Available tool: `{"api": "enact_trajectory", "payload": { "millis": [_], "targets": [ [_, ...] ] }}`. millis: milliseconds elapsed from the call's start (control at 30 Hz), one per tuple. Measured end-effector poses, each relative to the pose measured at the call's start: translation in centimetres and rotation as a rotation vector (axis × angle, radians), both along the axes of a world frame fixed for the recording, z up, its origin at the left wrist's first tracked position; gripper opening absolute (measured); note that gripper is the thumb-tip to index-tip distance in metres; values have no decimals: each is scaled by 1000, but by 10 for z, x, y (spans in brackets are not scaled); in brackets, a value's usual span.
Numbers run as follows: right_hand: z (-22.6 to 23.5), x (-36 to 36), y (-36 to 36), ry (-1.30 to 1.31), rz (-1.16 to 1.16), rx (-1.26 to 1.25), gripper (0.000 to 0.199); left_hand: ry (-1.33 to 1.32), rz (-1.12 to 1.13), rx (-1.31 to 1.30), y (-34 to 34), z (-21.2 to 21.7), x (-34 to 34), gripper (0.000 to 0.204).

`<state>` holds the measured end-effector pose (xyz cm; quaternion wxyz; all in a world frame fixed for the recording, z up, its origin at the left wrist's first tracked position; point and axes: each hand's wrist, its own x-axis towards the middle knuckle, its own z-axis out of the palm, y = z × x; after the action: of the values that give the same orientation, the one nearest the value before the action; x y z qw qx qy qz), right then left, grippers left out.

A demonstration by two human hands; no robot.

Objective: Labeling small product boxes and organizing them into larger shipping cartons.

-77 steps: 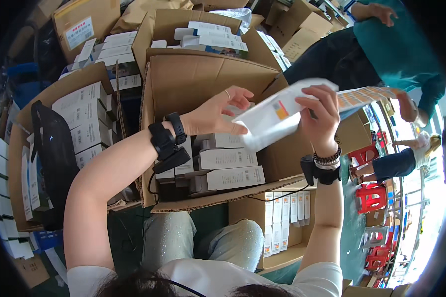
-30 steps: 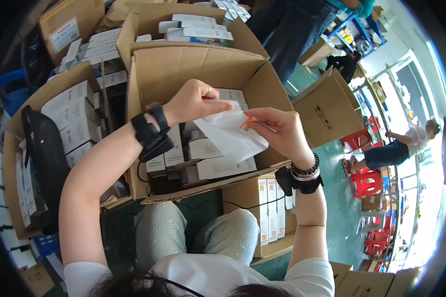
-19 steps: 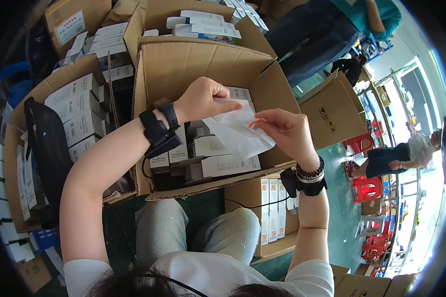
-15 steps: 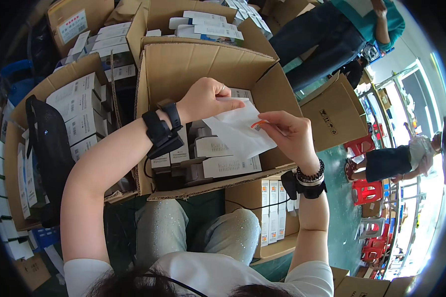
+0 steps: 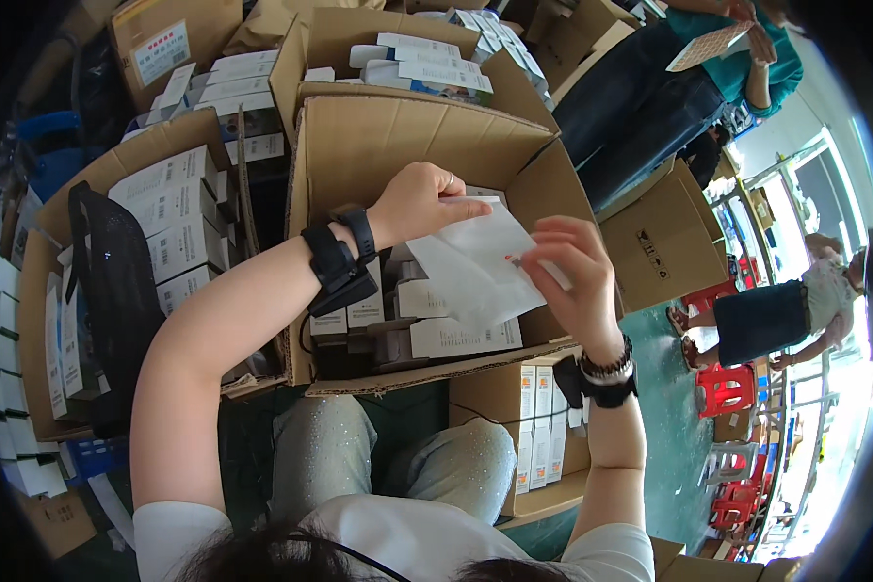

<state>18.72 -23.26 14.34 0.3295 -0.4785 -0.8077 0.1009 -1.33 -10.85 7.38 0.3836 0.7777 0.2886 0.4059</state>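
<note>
My left hand (image 5: 427, 202) is closed, pinching the top edge of a thin white sheet (image 5: 470, 267) between thumb and fingers. The sheet hangs slanted over an open cardboard box (image 5: 427, 136). A small orange mark (image 5: 511, 259) shows near its right side. Beside that mark is my right hand (image 5: 572, 267), its fingers curved and apart, the tips close to the sheet. Whether a fingertip touches the mark is too small to make out. White printed cartons (image 5: 466, 338) stand in the box below, partly hidden by the sheet and my left arm.
To the left, a second box holds white cartons (image 5: 170, 204), with a black bag (image 5: 112, 301) over it. Orange-and-white cartons (image 5: 540, 427) stand in a box by my knees. A person (image 5: 747, 63) holds a sheet at the upper right. Red stools (image 5: 726, 390) stand farther right.
My right fingers have spread and drawn slightly back from the sheet. Less of the orange mark shows. My left hand keeps its pinch. The view has shifted slightly.
</note>
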Motion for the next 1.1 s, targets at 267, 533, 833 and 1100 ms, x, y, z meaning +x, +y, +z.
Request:
{"api": "enact_trajectory", "payload": {
  "millis": [267, 533, 833, 1100],
  "targets": [
    [6, 25, -44, 551, 48, 153, 29, -160, 135, 98, 9, -1, -15, 44],
    [-75, 11, -59, 263, -151, 178, 55, -528, 268, 8, 17, 124, -62, 46],
    [-91, 14, -55, 244, -191, 129, 54, -490, 576, 271, -16, 237, -268, 36],
    [-92, 5, -53, 308, -201, 159, 53, -202, 339, -258, -49, 263, -374, 34]
  ]
}}
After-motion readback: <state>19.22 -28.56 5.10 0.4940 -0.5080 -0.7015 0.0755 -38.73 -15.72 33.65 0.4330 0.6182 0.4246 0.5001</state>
